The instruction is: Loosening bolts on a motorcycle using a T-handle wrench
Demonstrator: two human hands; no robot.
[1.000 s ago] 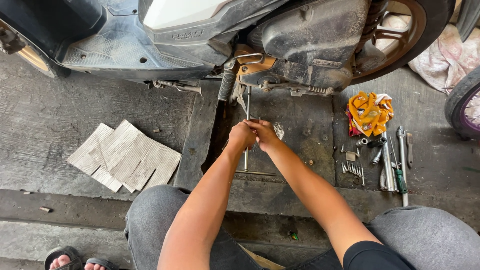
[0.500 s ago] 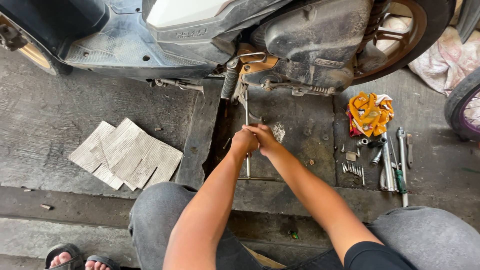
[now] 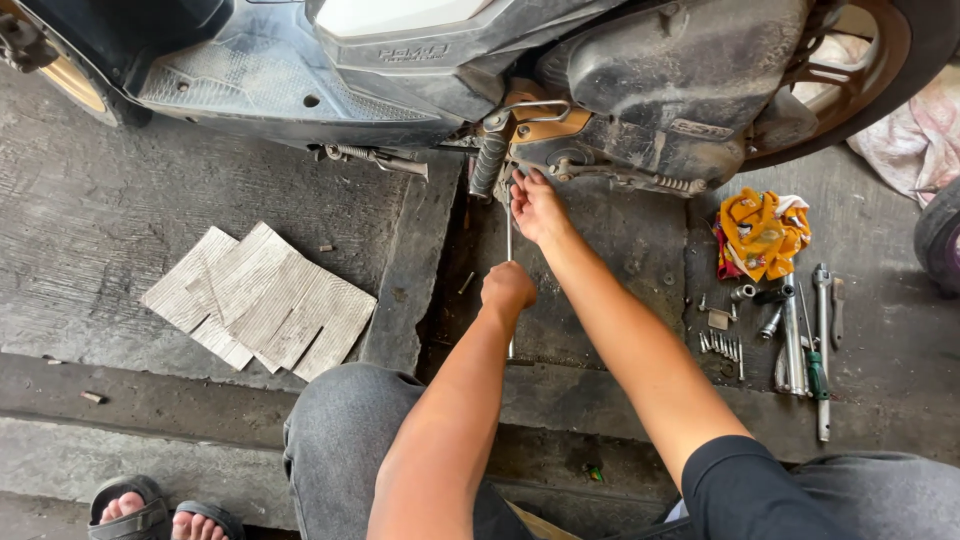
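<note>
We see a person sitting low on the concrete floor (image 3: 120, 220), looking down at two bare arms that reach toward a scooter (image 3: 640, 70) above. The left hand (image 3: 507, 290) is a closed fist, with its fingers wrapped tight around a long thin metal rod (image 3: 509, 235). The rod stands almost straight up and down in the picture, from below the fist up to the underside of the scooter. The right hand (image 3: 538, 208) is higher up, by the top end of the rod, just beside a dark coiled spring (image 3: 487, 165). Its fingers are a little apart and touch the scooter's metal parts there, but we cannot tell if they pinch anything.

To the left, a few flat pieces of grey cardboard (image 3: 258, 300) lie on the floor. To the right, an orange and yellow rag (image 3: 760, 235) lies crumpled near the back wheel (image 3: 880, 70). Just below the rag we see a row of tools (image 3: 800, 340): shiny wrenches, sockets, small bits and a screwdriver with a green handle. The person wears grey jeans (image 3: 340, 440), and a sandal (image 3: 150, 510) shows at the bottom left.
</note>
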